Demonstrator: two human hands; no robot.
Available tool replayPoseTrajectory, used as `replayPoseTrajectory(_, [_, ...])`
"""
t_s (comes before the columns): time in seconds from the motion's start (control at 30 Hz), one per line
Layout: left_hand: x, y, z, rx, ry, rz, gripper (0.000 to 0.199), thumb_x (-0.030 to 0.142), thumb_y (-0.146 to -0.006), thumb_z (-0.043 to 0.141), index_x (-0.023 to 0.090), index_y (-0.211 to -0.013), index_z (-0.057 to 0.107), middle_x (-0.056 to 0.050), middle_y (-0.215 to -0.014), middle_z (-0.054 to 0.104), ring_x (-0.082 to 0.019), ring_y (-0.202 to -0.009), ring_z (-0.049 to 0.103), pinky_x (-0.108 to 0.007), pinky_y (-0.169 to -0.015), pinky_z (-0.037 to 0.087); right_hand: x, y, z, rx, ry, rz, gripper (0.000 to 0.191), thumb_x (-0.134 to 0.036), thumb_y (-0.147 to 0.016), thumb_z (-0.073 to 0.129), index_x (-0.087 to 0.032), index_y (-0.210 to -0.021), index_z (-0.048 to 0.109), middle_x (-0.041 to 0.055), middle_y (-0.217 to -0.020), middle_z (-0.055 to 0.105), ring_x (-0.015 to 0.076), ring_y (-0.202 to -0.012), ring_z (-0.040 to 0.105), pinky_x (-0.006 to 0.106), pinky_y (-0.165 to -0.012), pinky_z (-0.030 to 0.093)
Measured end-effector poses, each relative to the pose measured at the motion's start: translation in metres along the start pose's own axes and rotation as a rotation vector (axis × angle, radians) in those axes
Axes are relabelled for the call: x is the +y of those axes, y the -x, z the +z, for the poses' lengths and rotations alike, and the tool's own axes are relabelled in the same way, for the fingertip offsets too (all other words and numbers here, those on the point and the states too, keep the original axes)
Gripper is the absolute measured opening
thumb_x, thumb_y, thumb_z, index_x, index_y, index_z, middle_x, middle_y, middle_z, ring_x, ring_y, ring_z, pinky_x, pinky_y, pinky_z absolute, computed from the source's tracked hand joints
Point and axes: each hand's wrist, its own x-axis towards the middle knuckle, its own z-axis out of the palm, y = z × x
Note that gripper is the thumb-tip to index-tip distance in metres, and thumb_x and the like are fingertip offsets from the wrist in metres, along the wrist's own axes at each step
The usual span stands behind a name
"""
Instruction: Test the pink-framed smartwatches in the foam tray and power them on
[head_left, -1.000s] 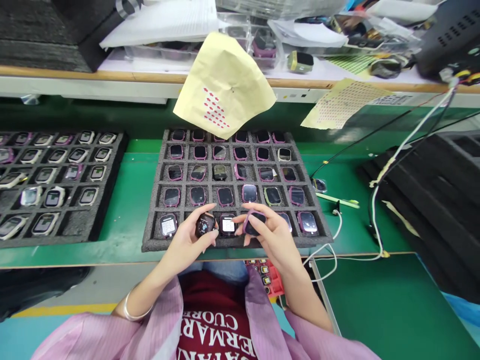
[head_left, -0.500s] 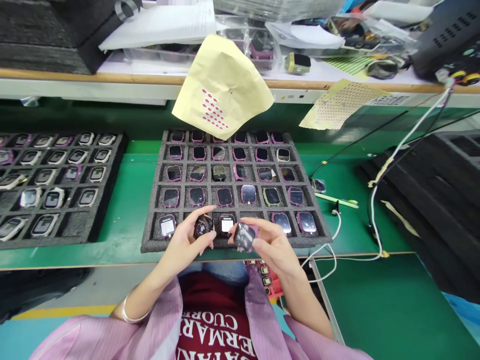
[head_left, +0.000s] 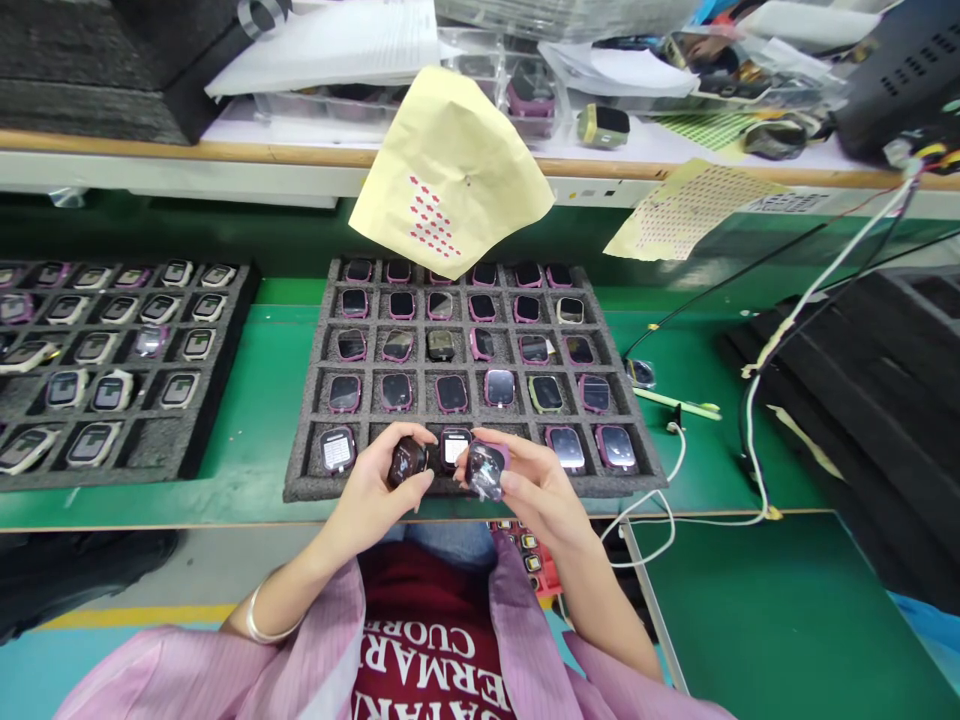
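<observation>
Between thumb and fingers, my left hand (head_left: 386,478) grips a dark watch (head_left: 407,461) over the front row of the middle foam tray (head_left: 300,455). My right hand (head_left: 534,483) holds a purple-edged watch (head_left: 485,470), its glossy face tilted up. A lit watch with a white screen (head_left: 454,447) lies in the slot between and behind my hands. Another white-screened watch (head_left: 338,449) sits in the front left slot. Rows of mostly purple-framed watches fill the slots behind, with a green-framed one (head_left: 545,393) among them.
A second foam tray (head_left: 214,400) of watches is at the left. White cables (head_left: 679,455) and a green stick (head_left: 679,403) lie right of the middle tray. Black foam blocks (head_left: 862,400) stand at the far right. Yellow sheets (head_left: 454,170) hang from the shelf edge (head_left: 300,155).
The watch in my right hand has turned slightly and moved a little left. The one in my left hand is tilted a bit differently. The whole view has shifted slightly.
</observation>
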Motion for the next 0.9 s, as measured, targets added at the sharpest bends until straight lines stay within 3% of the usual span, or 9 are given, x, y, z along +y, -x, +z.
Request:
replayPoseTrajectory(0.13, [-0.002, 0.001, 0.0, -0.034, -0.029, 0.003, 0.026, 0.015, -0.083, 0.055, 0.019, -0.108, 0.049, 0.006, -0.071, 0.044, -0.006, -0.051, 0.042, -0.019, -0.049, 0.035, 0.004, 0.0, -0.001, 0.029, 0.035, -0.013, 0.043, -0.034, -0.075, 0.078, -0.024, -0.116, 0.068, 0.0083, -0.102, 0.074, 0.0227, -0.088, 0.071, 0.034, -0.079, 0.057])
replayPoseTrajectory(0.9, [-0.002, 0.007, 0.001, -0.018, -0.053, 0.051, 0.03, 0.02, -0.085, 0.057, 0.022, -0.114, 0.049, -0.001, -0.094, 0.053, -0.006, -0.055, 0.04, -0.018, -0.049, 0.034, 0.0, 0.0, 0.002, 0.004, 0.031, -0.068, 0.041, -0.032, -0.077, 0.076, -0.026, -0.117, 0.068, 0.0073, -0.105, 0.073, 0.0226, -0.094, 0.07, 0.034, -0.084, 0.054])
